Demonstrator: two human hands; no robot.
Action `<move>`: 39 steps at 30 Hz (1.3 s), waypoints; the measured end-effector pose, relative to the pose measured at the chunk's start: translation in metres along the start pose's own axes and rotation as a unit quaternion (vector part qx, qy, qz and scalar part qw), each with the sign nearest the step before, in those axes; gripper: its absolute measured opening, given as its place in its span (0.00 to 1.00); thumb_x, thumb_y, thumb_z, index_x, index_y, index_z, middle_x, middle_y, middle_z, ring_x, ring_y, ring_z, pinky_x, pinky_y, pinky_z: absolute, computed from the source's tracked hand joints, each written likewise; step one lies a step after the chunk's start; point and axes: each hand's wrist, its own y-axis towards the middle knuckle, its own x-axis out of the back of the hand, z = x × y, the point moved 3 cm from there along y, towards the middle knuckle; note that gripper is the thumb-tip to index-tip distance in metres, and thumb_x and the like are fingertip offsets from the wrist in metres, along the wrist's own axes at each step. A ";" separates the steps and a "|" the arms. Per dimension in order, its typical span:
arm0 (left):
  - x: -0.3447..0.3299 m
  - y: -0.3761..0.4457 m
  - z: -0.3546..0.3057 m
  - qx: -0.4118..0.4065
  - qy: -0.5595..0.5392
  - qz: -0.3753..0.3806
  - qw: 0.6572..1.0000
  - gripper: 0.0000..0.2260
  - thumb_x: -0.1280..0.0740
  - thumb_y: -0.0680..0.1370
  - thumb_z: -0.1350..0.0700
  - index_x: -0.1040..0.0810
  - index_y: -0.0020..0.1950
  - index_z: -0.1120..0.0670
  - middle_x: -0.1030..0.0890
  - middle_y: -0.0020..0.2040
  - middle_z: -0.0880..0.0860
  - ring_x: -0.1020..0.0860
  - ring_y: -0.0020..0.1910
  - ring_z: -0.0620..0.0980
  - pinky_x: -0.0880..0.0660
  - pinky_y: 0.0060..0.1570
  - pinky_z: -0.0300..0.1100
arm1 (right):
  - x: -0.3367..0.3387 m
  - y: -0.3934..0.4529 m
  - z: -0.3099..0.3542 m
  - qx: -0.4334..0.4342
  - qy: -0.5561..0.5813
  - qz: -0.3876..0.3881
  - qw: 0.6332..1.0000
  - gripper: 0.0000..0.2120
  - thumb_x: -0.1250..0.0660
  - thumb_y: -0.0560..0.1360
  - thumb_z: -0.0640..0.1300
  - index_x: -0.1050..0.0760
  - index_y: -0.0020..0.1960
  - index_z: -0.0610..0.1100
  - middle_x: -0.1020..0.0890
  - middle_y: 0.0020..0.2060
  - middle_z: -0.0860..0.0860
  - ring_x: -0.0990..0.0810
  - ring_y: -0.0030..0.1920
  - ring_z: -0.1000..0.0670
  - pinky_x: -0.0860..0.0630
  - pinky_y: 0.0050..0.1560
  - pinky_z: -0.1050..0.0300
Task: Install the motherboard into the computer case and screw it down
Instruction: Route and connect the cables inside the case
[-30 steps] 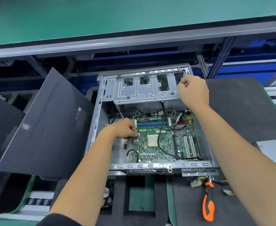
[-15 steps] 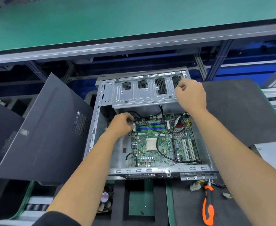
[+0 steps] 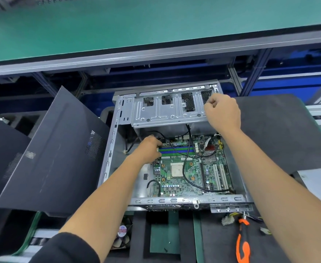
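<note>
Dark foam mat [image 3: 281, 130] under open computer case [image 3: 116, 133]. Motherboard [image 3: 190, 168] lies flat on case floor. Left hand [image 3: 149, 149] curled at board's far-left corner (what it pinches hidden). Right hand [image 3: 222, 111] fisted at drive cage [image 3: 167, 111], grip unclear. Board likely stiff, fragile: handle by edges.

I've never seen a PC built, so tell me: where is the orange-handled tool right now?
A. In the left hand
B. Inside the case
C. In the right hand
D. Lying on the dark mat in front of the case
D: the orange-handled tool lies untouched on the dark mat, outside the case.
</note>
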 end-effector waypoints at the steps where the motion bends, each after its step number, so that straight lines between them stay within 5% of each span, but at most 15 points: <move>1: 0.000 0.000 0.000 -0.002 0.007 0.002 1.000 0.21 0.32 0.77 0.58 0.28 0.70 0.56 0.32 0.68 0.59 0.30 0.65 0.57 0.34 0.64 0.43 | 0.000 0.000 0.000 0.000 0.000 -0.001 1.000 0.07 0.40 0.72 0.41 0.24 0.39 0.45 0.21 0.32 0.49 0.24 0.34 0.45 0.27 0.34 0.55; 5: -0.003 -0.003 -0.004 -0.016 0.055 -0.011 0.998 0.16 0.37 0.79 0.55 0.25 0.66 0.58 0.30 0.64 0.59 0.28 0.60 0.57 0.30 0.57 0.46 | -0.001 -0.001 0.000 -0.001 -0.001 -0.001 1.000 0.07 0.40 0.72 0.40 0.24 0.39 0.45 0.22 0.32 0.49 0.23 0.35 0.44 0.25 0.35 0.53; 8: 0.002 -0.005 -0.014 -0.024 0.092 -0.091 0.991 0.12 0.40 0.80 0.54 0.19 0.53 0.57 0.22 0.55 0.56 0.25 0.53 0.56 0.27 0.47 0.46 | -0.001 -0.002 0.000 0.003 -0.001 0.001 1.000 0.07 0.40 0.72 0.40 0.24 0.40 0.45 0.22 0.32 0.49 0.23 0.35 0.44 0.25 0.35 0.53; 10: 0.004 -0.004 -0.018 -0.042 0.081 -0.123 0.988 0.11 0.39 0.79 0.57 0.18 0.54 0.53 0.19 0.54 0.54 0.23 0.52 0.55 0.25 0.49 0.47 | -0.001 -0.003 -0.001 0.006 -0.001 0.004 1.000 0.07 0.40 0.72 0.40 0.24 0.40 0.46 0.22 0.33 0.50 0.24 0.36 0.45 0.27 0.34 0.55; 16: 0.003 0.000 -0.026 -0.048 0.073 -0.113 0.990 0.10 0.37 0.79 0.59 0.16 0.54 0.55 0.18 0.52 0.53 0.22 0.52 0.54 0.23 0.50 0.48 | -0.001 -0.003 -0.002 0.013 -0.006 -0.002 1.000 0.06 0.40 0.72 0.41 0.25 0.40 0.46 0.22 0.34 0.52 0.26 0.40 0.48 0.35 0.33 0.57; 25: 0.003 0.002 -0.026 -0.051 0.067 -0.107 0.991 0.11 0.37 0.78 0.60 0.16 0.55 0.54 0.18 0.54 0.51 0.23 0.55 0.53 0.23 0.50 0.46 | -0.003 -0.001 -0.002 0.006 -0.013 -0.005 1.000 0.07 0.40 0.71 0.41 0.24 0.39 0.46 0.22 0.33 0.52 0.24 0.37 0.47 0.29 0.34 0.56; 32: 0.009 -0.007 -0.032 -0.063 0.068 -0.123 0.988 0.10 0.39 0.75 0.58 0.19 0.42 0.56 0.19 0.38 0.54 0.22 0.38 0.55 0.27 0.34 0.43 | -0.001 -0.004 0.001 0.012 -0.029 0.000 1.000 0.07 0.41 0.72 0.40 0.24 0.40 0.46 0.22 0.32 0.53 0.25 0.36 0.47 0.29 0.33 0.57; 39: 0.043 -0.027 -0.094 -0.170 -0.172 -0.220 0.945 0.15 0.39 0.74 0.53 0.34 0.27 0.52 0.32 0.22 0.49 0.35 0.24 0.49 0.39 0.27 0.42 | 0.012 -0.018 0.021 0.025 -0.010 0.064 0.998 0.07 0.39 0.74 0.39 0.23 0.41 0.44 0.22 0.32 0.52 0.25 0.35 0.49 0.25 0.36 0.54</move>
